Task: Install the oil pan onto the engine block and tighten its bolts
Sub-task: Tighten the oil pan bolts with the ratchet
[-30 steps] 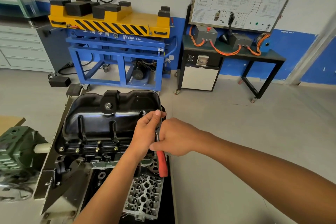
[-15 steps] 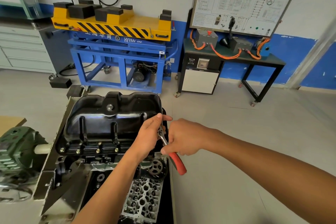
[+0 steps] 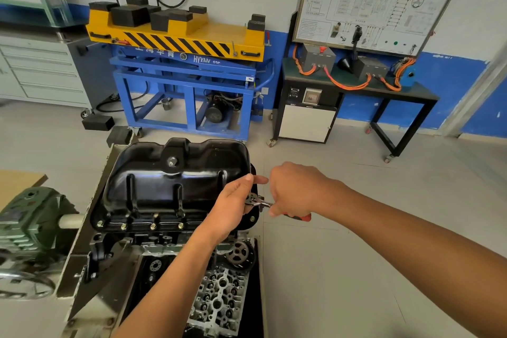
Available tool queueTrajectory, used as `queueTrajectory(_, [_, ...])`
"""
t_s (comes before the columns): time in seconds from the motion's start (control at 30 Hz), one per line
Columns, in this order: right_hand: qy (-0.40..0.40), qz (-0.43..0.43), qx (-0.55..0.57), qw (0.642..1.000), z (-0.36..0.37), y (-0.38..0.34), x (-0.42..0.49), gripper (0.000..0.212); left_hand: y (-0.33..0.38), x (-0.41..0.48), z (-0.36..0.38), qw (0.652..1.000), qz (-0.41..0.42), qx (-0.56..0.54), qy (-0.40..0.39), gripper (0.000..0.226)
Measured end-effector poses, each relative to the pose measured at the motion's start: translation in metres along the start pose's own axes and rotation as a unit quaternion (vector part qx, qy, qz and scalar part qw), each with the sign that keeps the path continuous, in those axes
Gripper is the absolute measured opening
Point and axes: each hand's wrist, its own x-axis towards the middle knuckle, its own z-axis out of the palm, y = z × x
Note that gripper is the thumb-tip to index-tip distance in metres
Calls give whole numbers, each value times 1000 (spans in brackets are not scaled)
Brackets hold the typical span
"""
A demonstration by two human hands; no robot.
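The red-handled ratchet (image 3: 259, 202) has swung from pointing down toward me to lying almost level and out to the right, and my right hand (image 3: 295, 191) has travelled outward with it. The black oil pan (image 3: 175, 181) sits mouth-down on the engine block (image 3: 153, 239), so I cannot see inside it; its glossy ribbed shell faces up with the drain plug (image 3: 171, 161) near the far edge. A row of bolts (image 3: 152, 226) stands in the near flange, seated in their holes. My left hand (image 3: 233, 200) reaches in from below, its fingers curled round the ratchet's head at the pan's right-hand flange, the thumb stretched out above. My right hand closes round the handle just beside it, with only the handle's red end showing past the palm. The forearms come in from the lower edge and the right, meeting at that corner of the pan. Below the block I see a toothed sprocket (image 3: 238, 252) and, nearer me, the cylinder head (image 3: 219, 299). Behind, a yellow lift table (image 3: 192, 33) carries black rubber blocks (image 3: 129, 15).
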Motion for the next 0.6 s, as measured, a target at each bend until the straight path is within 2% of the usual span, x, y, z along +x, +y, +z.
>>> queueTrajectory(0.13, [54, 7, -12, 998, 0, 3, 5, 35, 2, 1, 0, 1000, -8, -1, -8, 39])
queueTrajectory(0.3, [131, 0, -50, 990, 3, 2, 13, 6, 0, 4, -1, 1000, -30, 1, -11, 35])
queueTrajectory(0.47, [177, -8, -59, 982, 5, 1, 23, 21, 7, 3, 1, 999, -26, -9, -25, 36])
queueTrajectory(0.6, [188, -54, -73, 978, 6, -3, 28, 16, 17, -2, 5, 999, -5, 1, -39, 45])
